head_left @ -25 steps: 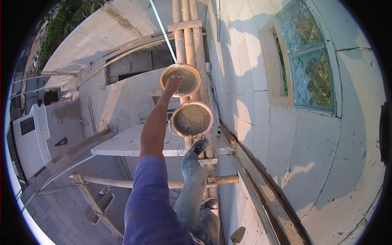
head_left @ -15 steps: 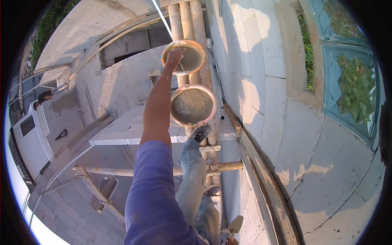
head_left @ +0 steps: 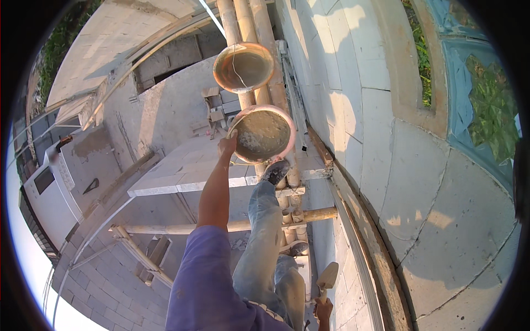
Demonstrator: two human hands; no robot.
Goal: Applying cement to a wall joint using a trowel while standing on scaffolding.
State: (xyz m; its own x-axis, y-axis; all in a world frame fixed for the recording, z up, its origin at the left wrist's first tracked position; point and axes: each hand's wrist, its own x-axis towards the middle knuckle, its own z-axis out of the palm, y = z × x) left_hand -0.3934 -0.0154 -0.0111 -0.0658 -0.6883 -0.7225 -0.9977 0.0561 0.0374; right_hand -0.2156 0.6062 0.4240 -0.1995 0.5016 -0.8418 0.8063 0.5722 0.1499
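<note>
My left hand (head_left: 229, 144) grips the left rim of a pinkish bucket (head_left: 288, 131) holding grey, wet mortar. Just beyond it stands an orange bucket (head_left: 221, 74) with murky liquid and a thin wire handle; both rest on bamboo poles (head_left: 255, 27). At the lower right my right hand (head_left: 323, 309) is closed on the handle of a trowel (head_left: 328, 276), its blade upward. My legs in pale jeans stretch along the poles, one shoe (head_left: 276, 172) just below the pinkish bucket.
A pale block wall (head_left: 375, 165) with glass blocks (head_left: 480, 105) and a narrow opening runs along my right, above a wooden plank (head_left: 372, 259). A block ledge (head_left: 165, 182) and a bamboo crossbar (head_left: 165, 228) reach left over a drop to a lower level with loose blocks (head_left: 218, 110).
My left hand has left the orange bucket and moved down to grip the pinkish one. The trowel and my right hand have risen into view at the lower right.
</note>
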